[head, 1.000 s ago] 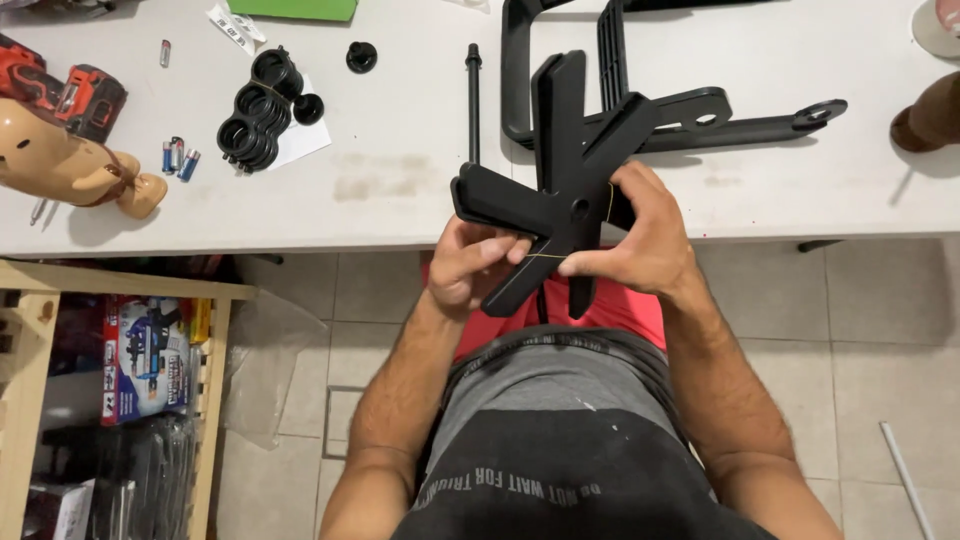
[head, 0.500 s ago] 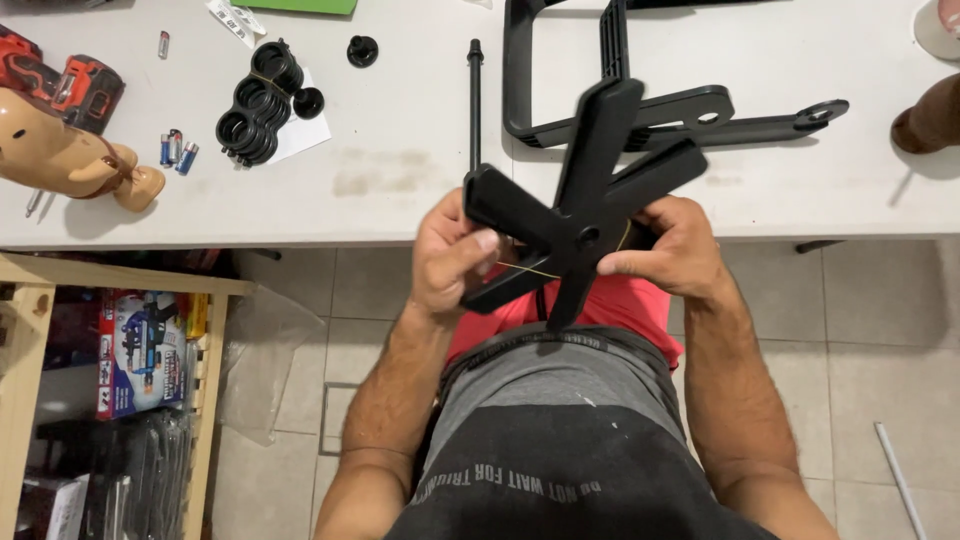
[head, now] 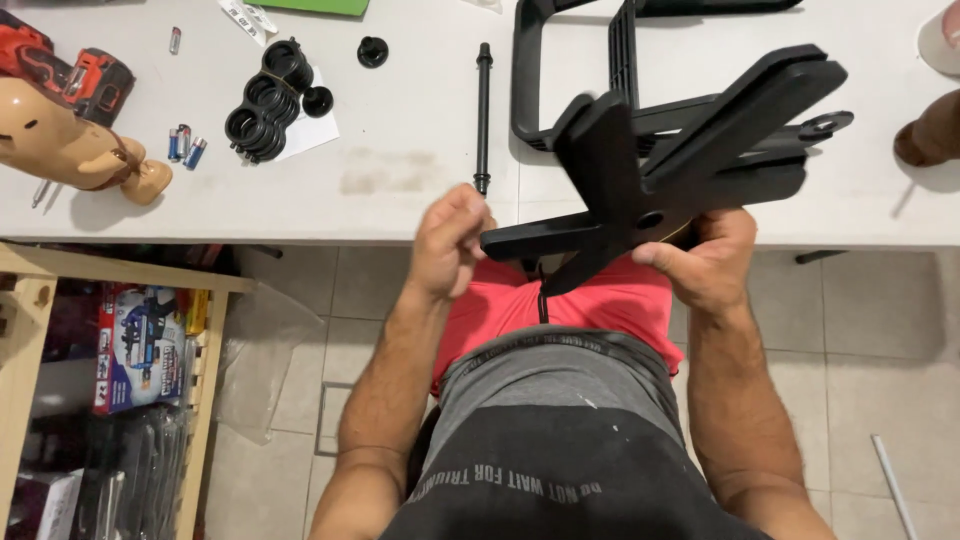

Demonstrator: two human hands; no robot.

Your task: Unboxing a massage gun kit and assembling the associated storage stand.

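A: Two hands work at the desk edge. The right hand [head: 705,262] clamps the black plastic star-shaped chair base [head: 665,170], raised above the white desk [head: 400,190].

B: The left hand [head: 450,240], fingers curled together, holds nothing visible. Single-handed support risks the base tipping onto the black metal rod [head: 484,115].

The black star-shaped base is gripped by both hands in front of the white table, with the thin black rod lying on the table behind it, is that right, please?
Not quite: the head view shows only the right hand gripping the black star-shaped base. The left hand is off it, loosely closed beside one arm. The thin black rod does lie on the white table behind.
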